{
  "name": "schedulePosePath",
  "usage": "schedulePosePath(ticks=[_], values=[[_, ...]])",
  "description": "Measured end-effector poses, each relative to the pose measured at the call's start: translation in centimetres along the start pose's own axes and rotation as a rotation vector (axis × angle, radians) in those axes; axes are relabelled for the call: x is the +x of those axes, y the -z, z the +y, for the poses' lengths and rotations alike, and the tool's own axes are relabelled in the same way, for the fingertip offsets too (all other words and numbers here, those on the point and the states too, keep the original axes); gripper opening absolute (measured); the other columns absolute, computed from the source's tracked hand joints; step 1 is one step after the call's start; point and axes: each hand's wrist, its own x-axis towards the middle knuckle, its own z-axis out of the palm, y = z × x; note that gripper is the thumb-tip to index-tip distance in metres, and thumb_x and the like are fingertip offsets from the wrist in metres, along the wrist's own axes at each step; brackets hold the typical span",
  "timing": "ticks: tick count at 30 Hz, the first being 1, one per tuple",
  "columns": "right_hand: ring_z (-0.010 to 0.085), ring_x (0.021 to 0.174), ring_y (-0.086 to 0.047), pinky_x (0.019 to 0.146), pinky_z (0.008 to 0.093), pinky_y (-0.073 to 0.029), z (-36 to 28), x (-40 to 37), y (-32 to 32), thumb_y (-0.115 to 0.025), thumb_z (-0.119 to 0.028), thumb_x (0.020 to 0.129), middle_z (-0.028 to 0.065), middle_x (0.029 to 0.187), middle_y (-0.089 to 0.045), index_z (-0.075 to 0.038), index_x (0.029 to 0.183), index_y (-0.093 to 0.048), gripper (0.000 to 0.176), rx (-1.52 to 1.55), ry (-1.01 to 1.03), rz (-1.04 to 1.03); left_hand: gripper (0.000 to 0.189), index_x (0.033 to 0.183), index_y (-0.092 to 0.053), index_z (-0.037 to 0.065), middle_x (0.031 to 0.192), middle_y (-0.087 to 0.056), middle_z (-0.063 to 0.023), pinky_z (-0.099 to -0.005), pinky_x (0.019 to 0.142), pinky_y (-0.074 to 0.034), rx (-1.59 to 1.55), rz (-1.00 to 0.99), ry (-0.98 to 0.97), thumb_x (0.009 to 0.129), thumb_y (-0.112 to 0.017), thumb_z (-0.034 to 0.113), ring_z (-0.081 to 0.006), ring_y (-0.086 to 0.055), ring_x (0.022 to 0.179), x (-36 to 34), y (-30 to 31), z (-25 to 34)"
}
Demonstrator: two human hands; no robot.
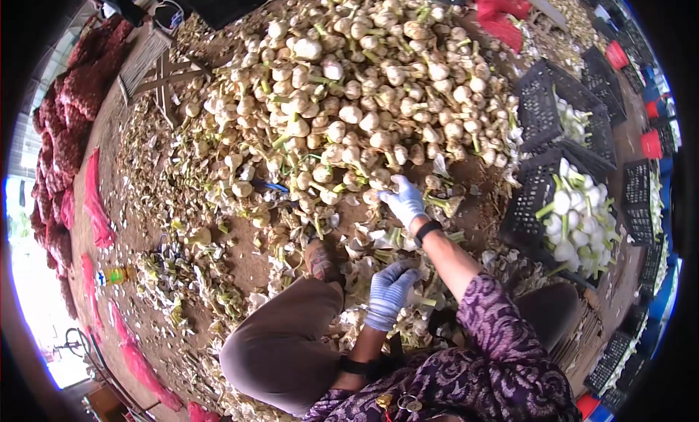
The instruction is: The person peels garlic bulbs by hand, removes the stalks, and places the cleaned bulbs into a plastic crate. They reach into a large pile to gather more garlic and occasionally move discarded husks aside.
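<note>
My right hand [406, 202], in a pale glove, reaches to the near edge of a large heap of garlic bulbs [349, 115]. Its fingers are apart, and their tips are at a dirty garlic bulb [373, 197]. Closer to my body, my left hand [392, 294] wears a striped grey-white glove. Its fingers are curled together above loose garlic skins [357, 265], and whatever they hold is hidden. A short pale-green stem [424, 300] shows just right of that hand.
At my right, a black crate [520, 207] bears cleaned white garlic [579, 218]; another black crate [535, 105] stands behind it. Skins and stalks litter the ground. Red mesh sacks [80, 94], a wooden stool frame [171, 80] and a bottle [114, 275] are at left.
</note>
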Motion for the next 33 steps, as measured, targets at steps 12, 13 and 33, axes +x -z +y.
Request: schedulePosePath(ticks=[12,13,33], values=[[0.0074,0.052,-0.057,0.041,0.0209,-0.045,-2.1,-4.5,12.0,-0.059,-0.014,0.079,0.0033,0.079,-0.065,-0.002,0.096,-0.063,0.021,0.719,0.072,-0.649,0.065,0.126,-0.039,-0.005,0.118,-0.049,-0.0203,-0.0362,0.093,-0.039,0.428,0.184,-0.417,0.070,-0.070,0.009,-0.0292,-0.049,0.109,2.3,2.7,-0.1],[0.0105,0.059,-0.060,0.051,0.0232,-0.049,-3.6,-6.3,13.8,-0.058,-0.014,0.079,0.0045,0.080,-0.066,-0.002,0.092,-0.065,0.019,0.665,-0.001,-0.628,0.071,0.131,-0.033,-0.003,0.118,-0.048,-0.0167,-0.0312,0.086,-0.044,0.529,0.101,-0.510,0.071,-0.071,0.008,-0.0222,-0.053,0.099,2.2,2.3,0.3],[0.0133,0.077,-0.056,0.075,0.0271,-0.048,-1.8,-16.7,15.2,-0.055,0.001,0.070,0.0016,0.081,-0.057,0.002,0.101,-0.060,0.031,1.241,-0.118,-0.295,0.067,0.118,-0.047,0.006,0.105,-0.057,-0.0165,-0.0392,0.067,-0.051,1.026,0.026,-0.709,0.065,-0.073,0.037,-0.0336,-0.062,0.081,-4.8,-2.5,3.0]])
